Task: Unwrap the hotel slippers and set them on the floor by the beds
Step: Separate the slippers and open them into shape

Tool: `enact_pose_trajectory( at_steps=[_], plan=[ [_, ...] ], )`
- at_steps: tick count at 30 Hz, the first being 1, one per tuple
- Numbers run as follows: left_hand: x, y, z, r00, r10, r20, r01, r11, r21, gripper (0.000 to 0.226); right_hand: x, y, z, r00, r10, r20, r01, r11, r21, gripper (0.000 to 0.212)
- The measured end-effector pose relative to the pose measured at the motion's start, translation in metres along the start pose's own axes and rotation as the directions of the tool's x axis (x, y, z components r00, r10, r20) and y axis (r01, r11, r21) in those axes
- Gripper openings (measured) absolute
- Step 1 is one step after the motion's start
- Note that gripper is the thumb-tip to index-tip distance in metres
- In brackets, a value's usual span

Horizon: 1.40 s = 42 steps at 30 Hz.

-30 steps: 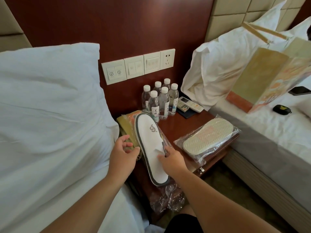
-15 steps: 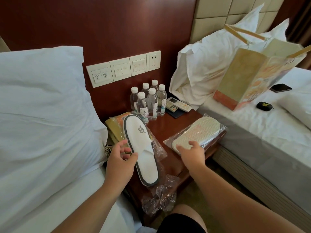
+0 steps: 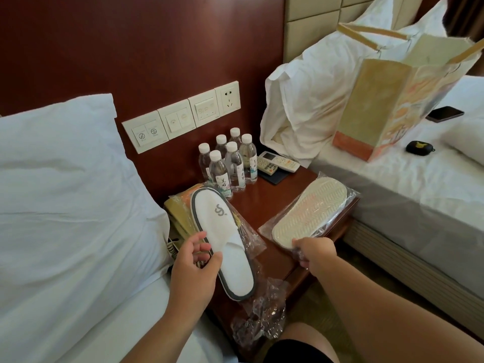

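An unwrapped white slipper (image 3: 225, 239) with grey trim and a grey logo is held over the left side of the wooden nightstand (image 3: 264, 205). My left hand (image 3: 195, 263) grips its left edge near the middle. A second pair of slippers (image 3: 309, 212), sole up, lies in clear plastic wrap on the nightstand's right side. My right hand (image 3: 313, 251) pinches the near end of that wrapped pack. An empty crumpled plastic wrapper (image 3: 258, 310) hangs off the nightstand's front edge.
Several water bottles (image 3: 227, 163) and a white remote (image 3: 277, 162) stand at the back of the nightstand. A yellow packet (image 3: 180, 216) lies under the held slipper. White-sheeted beds flank both sides; a paper bag (image 3: 392, 100), phone (image 3: 444, 113) and black case (image 3: 417, 147) sit on the right bed.
My right hand left the white slipper, crossed right and took hold of the wrapped pack's near end. My left hand now holds the unwrapped slipper alone.
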<state>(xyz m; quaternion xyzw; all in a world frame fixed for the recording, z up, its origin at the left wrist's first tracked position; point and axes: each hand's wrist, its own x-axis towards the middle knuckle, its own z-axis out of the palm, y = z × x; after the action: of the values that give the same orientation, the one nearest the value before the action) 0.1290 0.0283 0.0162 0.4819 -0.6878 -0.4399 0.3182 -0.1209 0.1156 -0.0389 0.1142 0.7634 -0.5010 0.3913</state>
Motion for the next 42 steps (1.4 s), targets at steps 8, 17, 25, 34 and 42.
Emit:
enact_pose_trajectory(
  at_steps=[8, 17, 25, 34, 42],
  plan=[
    [-0.019, 0.029, 0.016, 0.997, 0.041, 0.068, -0.038, 0.998, -0.042, 0.036, -0.023, -0.011, -0.036, 0.985, -0.157, 0.077, 0.139, 0.970, 0.197, 0.036],
    [-0.055, 0.098, 0.034, 0.947, 0.167, 0.275, -0.127, 0.979, -0.157, 0.030, -0.116, -0.037, -0.076, 0.837, -0.547, -0.018, 0.544, 0.828, 0.137, 0.013],
    [-0.093, 0.176, 0.041, 0.830, 0.143, 0.539, 0.162, 0.863, -0.478, 0.073, -0.238, -0.023, -0.096, 0.383, -0.924, -0.002, 0.910, 0.378, -0.168, 0.011],
    [-0.124, 0.206, 0.028, 0.827, -0.038, 0.561, 0.445, 0.655, -0.611, 0.060, -0.291, 0.010, -0.121, -0.036, -0.938, 0.346, 0.857, -0.207, -0.472, 0.053],
    [-0.134, 0.217, 0.017, 0.785, 0.023, 0.619, 0.516, 0.530, -0.673, 0.046, -0.302, 0.010, -0.157, -0.158, -0.900, 0.405, 0.619, -0.410, -0.670, 0.045]
  ],
)
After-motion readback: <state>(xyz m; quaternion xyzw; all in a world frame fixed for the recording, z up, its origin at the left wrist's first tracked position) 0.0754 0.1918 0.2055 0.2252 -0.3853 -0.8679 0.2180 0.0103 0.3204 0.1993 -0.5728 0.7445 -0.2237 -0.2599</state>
